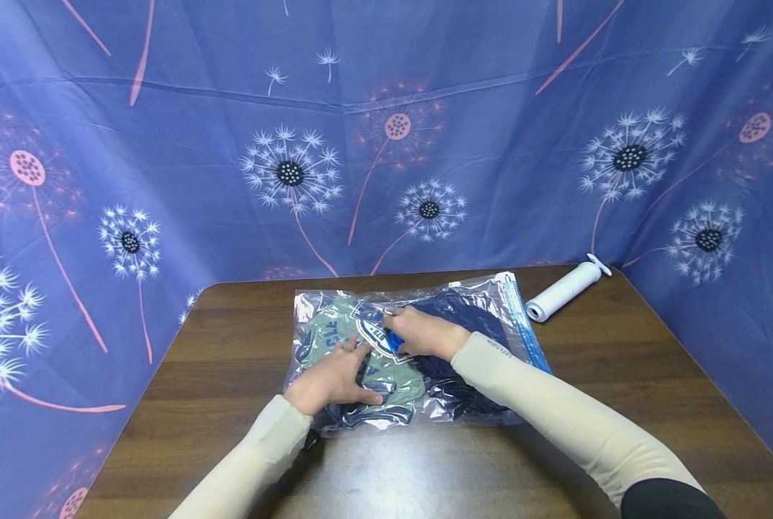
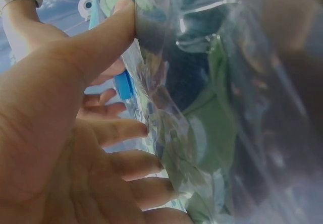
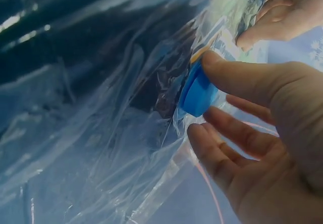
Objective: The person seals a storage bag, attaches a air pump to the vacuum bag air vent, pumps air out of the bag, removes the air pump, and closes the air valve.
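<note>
A clear plastic vacuum bag [image 1: 438, 409] lies flat on the table with a folded green garment [image 1: 404, 386] with printed lettering and a dark navy garment [image 1: 483, 324] inside. My left hand [image 1: 334, 376] rests on the bag's left half, its fingers spread over the green garment. Near the middle of the bag, my right hand [image 1: 425, 333] pinches a round blue valve cap [image 3: 199, 93] between thumb and fingers. That blue cap [image 2: 123, 85] also shows beyond the left thumb in the left wrist view.
At the table's back right lies a white hand pump [image 1: 564, 292] with a T-shaped handle. A blue zip strip [image 1: 525, 321] runs along the bag's right edge, close to the pump. Behind the wooden table [image 1: 217, 339] hangs a blue dandelion-patterned curtain [image 1: 373, 166].
</note>
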A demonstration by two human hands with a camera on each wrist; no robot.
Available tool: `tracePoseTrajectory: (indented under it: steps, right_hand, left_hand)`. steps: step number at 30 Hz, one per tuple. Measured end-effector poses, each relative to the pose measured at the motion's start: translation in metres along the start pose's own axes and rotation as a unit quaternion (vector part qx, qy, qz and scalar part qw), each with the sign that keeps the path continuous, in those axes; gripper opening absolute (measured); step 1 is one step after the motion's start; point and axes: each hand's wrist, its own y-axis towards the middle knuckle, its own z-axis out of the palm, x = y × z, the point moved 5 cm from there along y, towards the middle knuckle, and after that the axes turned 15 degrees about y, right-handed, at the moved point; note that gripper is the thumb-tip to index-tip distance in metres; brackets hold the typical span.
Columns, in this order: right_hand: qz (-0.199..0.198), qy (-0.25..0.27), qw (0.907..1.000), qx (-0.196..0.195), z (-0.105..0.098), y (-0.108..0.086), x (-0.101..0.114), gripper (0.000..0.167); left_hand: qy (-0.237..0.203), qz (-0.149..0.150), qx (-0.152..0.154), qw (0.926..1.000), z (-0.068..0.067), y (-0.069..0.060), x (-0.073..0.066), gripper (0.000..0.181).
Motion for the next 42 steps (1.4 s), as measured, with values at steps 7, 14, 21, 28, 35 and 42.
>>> tracePoseTrajectory:
  steps: [7, 14, 21, 28, 35, 42]
  right_hand:
    - [-0.028, -0.02, 0.9993, 0.012, 0.0025, 0.0018, 0.0065, 0.04]
    - [-0.03, -0.017, 0.9991, 0.025, 0.0038, 0.002, 0.0063, 0.029]
    - [-0.017, -0.03, 0.9991, 0.025, 0.004, 0.0022, 0.0038, 0.025]
    - [0.011, -0.035, 0.999, 0.025, 0.0034, 0.0029, 0.0058, 0.015]
    - [0.038, -0.048, 0.9977, 0.028, 0.0059, 0.0048, 0.0066, 0.013]
    - [0.067, -0.062, 0.9949, 0.042, 0.0067, 0.005, 0.0039, 0.048]
  left_hand:
    - [0.004, -0.002, 0.0, 1.0, 0.0009, 0.0014, 0.0002, 0.107]
    - [0.001, -0.004, 0.002, 1.0, 0.0, 0.0006, 0.0, 0.108]
    - [0.004, -0.003, 0.004, 1.0, 0.0008, 0.0011, 0.0005, 0.108]
    - [0.004, -0.001, 0.003, 1.0, 0.0015, 0.0009, 0.0, 0.108]
    - [0.005, -0.004, 0.006, 1.0, 0.0018, 0.0, -0.0008, 0.107]
    - [0.011, -0.007, 0.007, 0.9999, 0.0021, 0.0017, -0.0007, 0.107]
